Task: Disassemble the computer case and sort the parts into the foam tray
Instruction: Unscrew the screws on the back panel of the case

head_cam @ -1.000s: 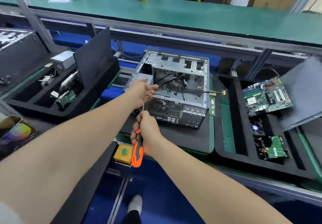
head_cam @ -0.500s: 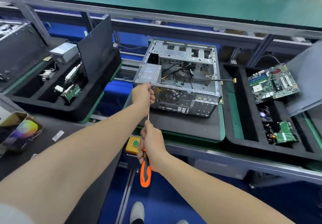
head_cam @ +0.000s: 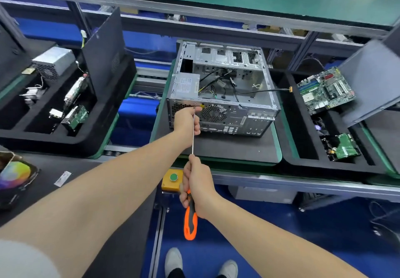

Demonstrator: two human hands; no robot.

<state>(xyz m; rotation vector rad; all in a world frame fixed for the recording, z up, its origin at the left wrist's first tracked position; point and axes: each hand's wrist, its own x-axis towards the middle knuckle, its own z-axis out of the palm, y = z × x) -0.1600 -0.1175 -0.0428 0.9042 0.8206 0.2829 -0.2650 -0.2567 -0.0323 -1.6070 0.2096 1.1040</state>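
Observation:
The grey computer case (head_cam: 225, 87) lies open on a black mat, its rear panel facing me, with a power supply (head_cam: 187, 84) and loose cables inside. My right hand (head_cam: 198, 184) grips the orange-and-black handle of a long screwdriver (head_cam: 190, 217). Its thin shaft runs up to a screw at the top edge of the rear panel. My left hand (head_cam: 187, 119) rests against the rear panel and its fingers steady the shaft near the tip. A black foam tray (head_cam: 303, 160) on the right holds a motherboard (head_cam: 325, 89) and a small green board (head_cam: 345, 146).
A second black foam tray (head_cam: 71, 141) on the left holds a power supply (head_cam: 54, 62), cards and a black side panel (head_cam: 104, 48). A yellow box with a green button (head_cam: 172, 180) is fixed to the bench edge. My shoes (head_cam: 173, 260) stand on the blue floor.
The view has dropped and closed in on the case. Both hands moved with the screwdriver from above the case's left edge down to a screw on the rear panel.

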